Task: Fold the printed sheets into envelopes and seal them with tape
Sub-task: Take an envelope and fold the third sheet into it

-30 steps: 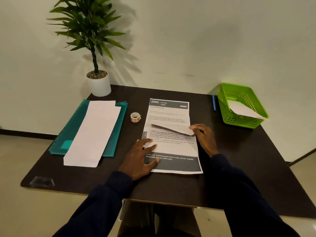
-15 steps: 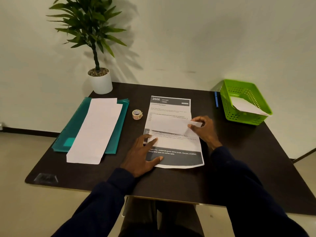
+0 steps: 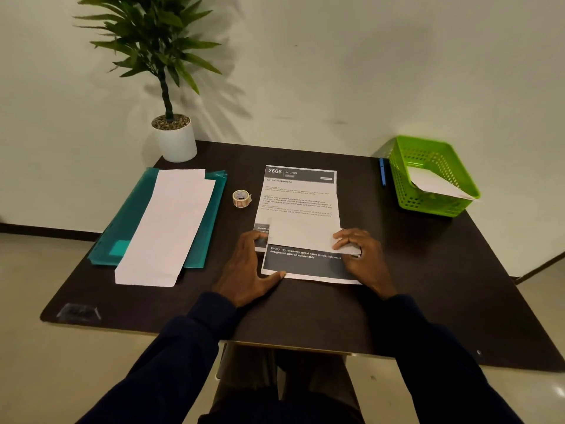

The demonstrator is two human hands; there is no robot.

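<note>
Pressing down with nearly straight fingers (image 3: pixel 347 240), the right hand (image 3: pixel 365 260) lay on the right end of a white flap of the printed sheet (image 3: pixel 301 206), with no grip that could be seen. Opposite it the left hand (image 3: pixel 247 267) was spread flat, its fingers (image 3: pixel 255 240) resting on the sheet's left edge and its thumb touching the near left corner; it held nothing. The sheet lay in the middle of the dark table (image 3: pixel 428 286), the flap folded over its middle, with the header at the far end and a dark printed band at the near end showing. A tape roll (image 3: pixel 241 198) stood just left of the sheet. Farther left, a stack of long white sheets (image 3: pixel 168 228) lay on a teal folder (image 3: pixel 128 228). At the far right a green basket (image 3: pixel 434 206) held a folded paper (image 3: pixel 434 183), with a blue pen (image 3: pixel 382 172) beside it. A potted plant (image 3: pixel 174 142) stood at the far left corner.
</note>
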